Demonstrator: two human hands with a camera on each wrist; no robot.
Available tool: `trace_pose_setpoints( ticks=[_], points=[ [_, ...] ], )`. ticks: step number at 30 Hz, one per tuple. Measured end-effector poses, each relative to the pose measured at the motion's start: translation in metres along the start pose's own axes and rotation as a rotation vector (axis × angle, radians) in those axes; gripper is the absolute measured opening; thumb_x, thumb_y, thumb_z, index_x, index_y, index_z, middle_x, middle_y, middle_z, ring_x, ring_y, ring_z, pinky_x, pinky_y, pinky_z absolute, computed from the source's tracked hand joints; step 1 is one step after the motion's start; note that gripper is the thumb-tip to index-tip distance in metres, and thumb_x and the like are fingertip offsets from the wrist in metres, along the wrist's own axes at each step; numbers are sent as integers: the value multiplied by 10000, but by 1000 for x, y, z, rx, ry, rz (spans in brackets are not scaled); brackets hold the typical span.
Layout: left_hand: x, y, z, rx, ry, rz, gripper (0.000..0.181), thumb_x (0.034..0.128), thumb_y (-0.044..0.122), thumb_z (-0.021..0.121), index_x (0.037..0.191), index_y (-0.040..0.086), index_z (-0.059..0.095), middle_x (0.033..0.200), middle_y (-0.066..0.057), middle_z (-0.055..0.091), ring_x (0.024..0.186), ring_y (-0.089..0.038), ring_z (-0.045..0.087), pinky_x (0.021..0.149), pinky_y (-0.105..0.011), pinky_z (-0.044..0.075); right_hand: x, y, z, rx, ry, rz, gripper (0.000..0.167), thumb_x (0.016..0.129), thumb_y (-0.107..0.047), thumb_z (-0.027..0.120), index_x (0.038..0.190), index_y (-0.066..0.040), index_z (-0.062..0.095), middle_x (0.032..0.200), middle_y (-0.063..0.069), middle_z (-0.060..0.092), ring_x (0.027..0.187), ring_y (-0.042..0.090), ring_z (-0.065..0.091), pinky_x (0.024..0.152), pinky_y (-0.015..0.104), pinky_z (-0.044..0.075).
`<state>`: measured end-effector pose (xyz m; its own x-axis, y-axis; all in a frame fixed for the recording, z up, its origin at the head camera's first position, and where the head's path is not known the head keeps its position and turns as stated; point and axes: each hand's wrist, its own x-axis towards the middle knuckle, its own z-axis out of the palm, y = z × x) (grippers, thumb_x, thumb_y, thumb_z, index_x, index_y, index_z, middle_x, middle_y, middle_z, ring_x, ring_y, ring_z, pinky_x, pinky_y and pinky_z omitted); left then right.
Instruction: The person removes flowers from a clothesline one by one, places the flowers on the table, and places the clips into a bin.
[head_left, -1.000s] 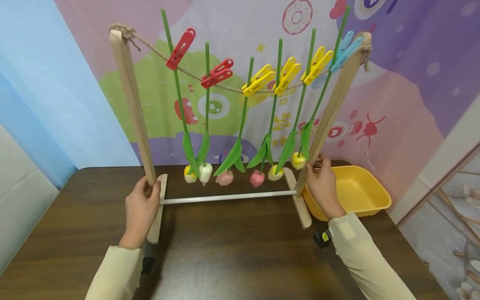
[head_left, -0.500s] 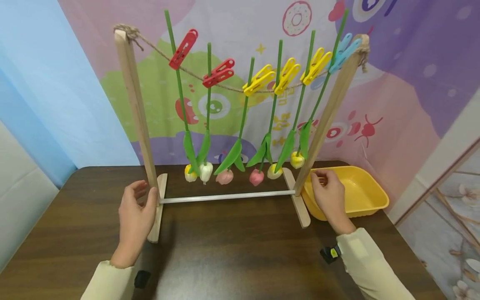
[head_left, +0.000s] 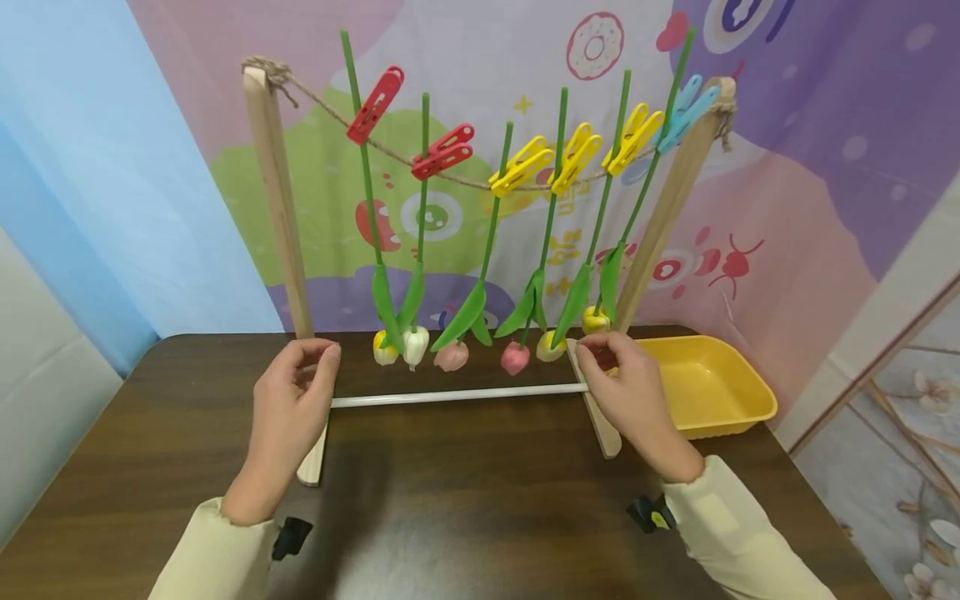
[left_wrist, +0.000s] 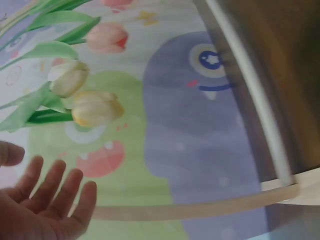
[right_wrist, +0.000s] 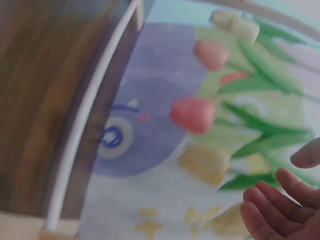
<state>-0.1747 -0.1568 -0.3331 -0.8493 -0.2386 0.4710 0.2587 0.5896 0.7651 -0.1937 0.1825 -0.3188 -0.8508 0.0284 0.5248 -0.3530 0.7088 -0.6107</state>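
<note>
In the head view, a wooden rack with a left post (head_left: pixel 279 200) and a right post (head_left: pixel 667 225) has a twine line (head_left: pixel 390 153) strung between its tops. Several artificial tulips hang flower-down from it, among them a white tulip (head_left: pixel 415 343) and a pink tulip (head_left: pixel 515 358). Red clothespins (head_left: pixel 377 105), yellow clothespins (head_left: pixel 522 166) and a blue clothespin (head_left: pixel 686 115) pinch their stems. My left hand (head_left: pixel 292 412) is in front of the left post's base, my right hand (head_left: pixel 630 396) before the right one. Both wrist views show relaxed fingers, thumbs apart, holding nothing.
A white rod (head_left: pixel 457 396) joins the rack's two wooden feet low down. Behind the right hand stands a yellow plastic basin (head_left: pixel 750 375). The dark wooden table (head_left: pixel 465 517) backs onto a cartoon-patterned cloth (head_left: pixel 465 50).
Both hands have let go of the rack's posts. Since half a second ago, the left hand has moved right and the right hand left, inward over the posts' bases.
</note>
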Motion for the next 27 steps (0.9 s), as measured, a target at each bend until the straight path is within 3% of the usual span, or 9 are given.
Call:
trace_pose_setpoints(
  ticks=[3, 8, 13, 16, 19, 23, 27],
  points=[
    [6, 11, 1, -29, -34, 63, 262, 957, 252, 520, 1054, 33, 628, 1019, -91, 648, 926, -141, 591, 774, -142, 432, 0, -16, 0, 15, -42, -28, 135, 857, -153, 648, 935, -47, 678, 841, 68, 666, 720, 154, 602, 612, 227, 480],
    [17, 27, 5, -103, -34, 155, 235, 949, 194, 537, 1070, 4, 605, 1006, -110, 643, 883, 0, 527, 802, -198, 437, 5, -41, 1, 13, -75, -121, 150, 854, -179, 657, 957, -71, 675, 868, 43, 661, 722, 123, 597, 589, 235, 452],
    [29, 44, 8, -131, -29, 240, 242, 940, 163, 548, 1109, -5, 588, 1037, -132, 638, 920, -146, 594, 803, -194, 440, 16, -65, 0, 50, -92, -240, 153, 852, -160, 657, 968, -61, 668, 866, 39, 665, 727, 113, 610, 605, 249, 454],
    [37, 53, 10, -148, -31, 287, 255, 936, 137, 551, 1130, -28, 570, 1054, -153, 630, 934, -233, 606, 807, -201, 442, 24, -82, -3, 88, -110, -264, 157, 862, -164, 647, 980, -62, 665, 883, 35, 668, 740, 110, 619, 636, 255, 469],
    [45, 61, 10, -184, -36, 291, 279, 939, 129, 538, 1158, -44, 543, 1073, -163, 614, 967, -220, 588, 817, -217, 443, 32, -102, -5, 153, -160, -253, 164, 881, -177, 629, 1007, -74, 655, 885, 22, 666, 749, 97, 617, 648, 253, 486],
    [55, 70, 9, -227, -39, 248, 315, 949, 153, 520, 1202, -34, 514, 1100, -155, 598, 1012, -201, 568, 828, -240, 439, 45, -128, -3, 261, -229, -216, 173, 894, -185, 617, 1029, -80, 645, 892, 16, 682, 746, 91, 614, 667, 255, 500],
    [63, 79, 8, -245, -59, 207, 351, 963, 219, 499, 1237, -1, 498, 1126, -129, 588, 1034, -204, 563, 839, -273, 427, 56, -152, -3, 334, -249, -231, 194, 893, -182, 619, 1054, -76, 637, 906, 24, 684, 751, 90, 613, 670, 260, 497]
  ],
)
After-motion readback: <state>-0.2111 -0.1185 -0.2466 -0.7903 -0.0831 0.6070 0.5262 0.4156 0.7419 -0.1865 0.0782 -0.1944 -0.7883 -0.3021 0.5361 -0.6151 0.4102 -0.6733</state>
